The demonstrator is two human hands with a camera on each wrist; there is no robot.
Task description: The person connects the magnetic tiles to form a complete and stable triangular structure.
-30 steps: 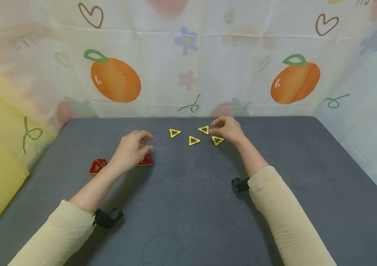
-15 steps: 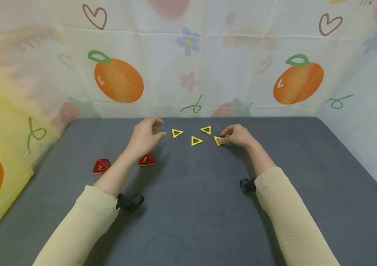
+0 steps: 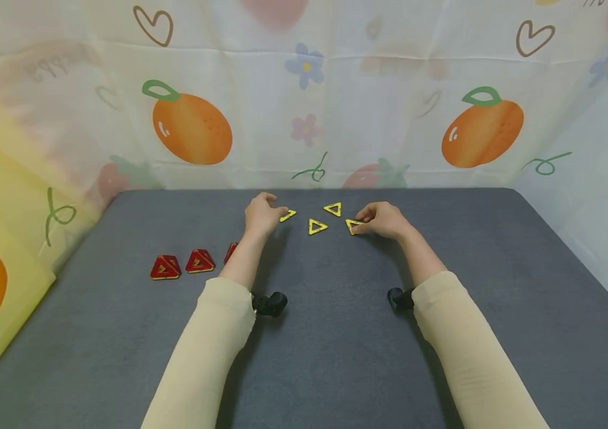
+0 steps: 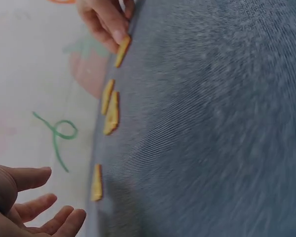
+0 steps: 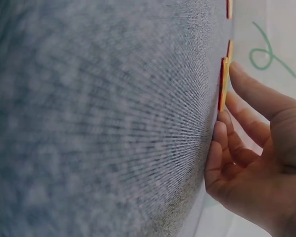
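Several flat yellow triangular frames, red on the underside, lie near the table's far edge. My right hand [image 3: 384, 219] pinches the rightmost yellow triangle [image 3: 351, 226] at its right side, thumb and fingers around it in the right wrist view [image 5: 223, 86]. Over the leftmost yellow triangle [image 3: 288, 215] hovers my left hand [image 3: 263, 214], partly covering it. In the left wrist view its fingers [image 4: 47, 202] are spread apart and hold nothing, beside that triangle. Between the hands lie a middle yellow triangle [image 3: 312, 231] and a farther one [image 3: 339, 209].
On the left of the grey table [image 3: 336, 345] sit red triangular pyramids with gold marks: a left one [image 3: 165, 268], a middle one [image 3: 199, 261], and a third [image 3: 230, 251] partly hidden by my left forearm. A fruit-printed cloth [image 3: 373, 131] hangs behind.
My left hand has moved right and forward from above the red pyramids to the leftmost yellow triangle. My right hand has come down onto the rightmost one and now pinches it.
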